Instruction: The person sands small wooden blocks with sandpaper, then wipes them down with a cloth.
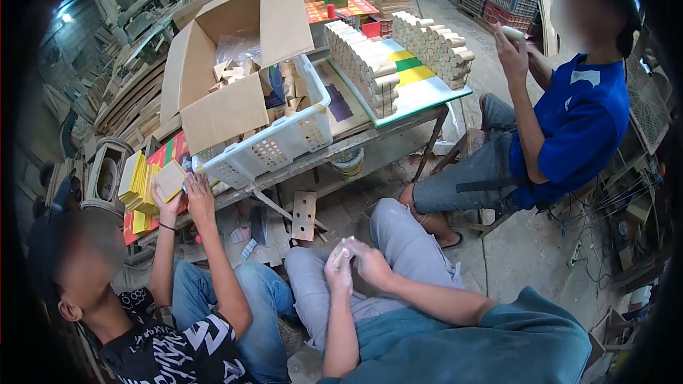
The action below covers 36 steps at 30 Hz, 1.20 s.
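My left hand [339,272] is closed around a small pale piece [344,250] that looks like wood, held above my lap. Most of that piece is hidden by the fingers. My right hand [373,266] is right beside it, blurred by motion, with its fingertips close to the same piece. Whether the right fingers grip anything cannot be made out. Both hands are over my grey trousers [405,238].
At left a co-worker holds a flat wooden board [169,180] near stacked yellow-edged boards [136,183]. A cardboard box [226,110] rests on a white crate [284,141] of wood blocks. Stacked wooden cylinders [363,71] stand on the table. At right another person handles a pale piece [512,33].
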Motion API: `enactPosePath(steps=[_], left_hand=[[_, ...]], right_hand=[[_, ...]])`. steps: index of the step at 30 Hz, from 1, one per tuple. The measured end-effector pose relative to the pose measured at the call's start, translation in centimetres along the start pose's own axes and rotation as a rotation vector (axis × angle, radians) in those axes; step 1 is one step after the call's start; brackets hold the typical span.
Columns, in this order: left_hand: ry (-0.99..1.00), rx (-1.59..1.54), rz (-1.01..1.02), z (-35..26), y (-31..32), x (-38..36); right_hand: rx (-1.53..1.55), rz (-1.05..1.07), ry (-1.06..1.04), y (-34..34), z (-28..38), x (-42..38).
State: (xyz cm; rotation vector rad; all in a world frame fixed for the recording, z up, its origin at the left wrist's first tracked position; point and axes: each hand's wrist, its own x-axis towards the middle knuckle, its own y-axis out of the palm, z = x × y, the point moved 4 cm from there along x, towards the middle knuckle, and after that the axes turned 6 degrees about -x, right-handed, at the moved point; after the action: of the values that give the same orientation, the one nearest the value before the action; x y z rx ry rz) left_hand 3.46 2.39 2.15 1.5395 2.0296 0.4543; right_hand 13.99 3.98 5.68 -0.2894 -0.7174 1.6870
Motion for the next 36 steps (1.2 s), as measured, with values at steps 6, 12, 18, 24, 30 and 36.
enactPosePath(steps=[6,12,18,24,30,36], left_hand=[[-0.021,0.079,0.054,0.8,-0.3,-0.1],[0.027,0.082,-0.08,1.4,-2.0,0.8],[0.035,0.087,-0.081,0.2,-1.0,0.4],[-0.03,0.023,0.061,0.8,-0.3,0.0],[-0.028,-0.027,-0.044,0.3,-0.9,-0.2],[0.04,0.015,-0.019,-0.5,-1.1,0.5]], right_hand=[[0.0,-0.058,0.015,-0.4,-0.4,0.7],[-0.022,-0.047,-0.067,0.8,0.6,-0.6],[0.001,-0.002,-0.033,0.3,1.2,-0.6],[-0.027,-0.082,0.016,-1.1,0.4,1.2],[-0.052,-0.06,-0.063,0.1,1.4,0.0],[-0.04,-0.056,-0.088,0.7,1.7,-0.5]])
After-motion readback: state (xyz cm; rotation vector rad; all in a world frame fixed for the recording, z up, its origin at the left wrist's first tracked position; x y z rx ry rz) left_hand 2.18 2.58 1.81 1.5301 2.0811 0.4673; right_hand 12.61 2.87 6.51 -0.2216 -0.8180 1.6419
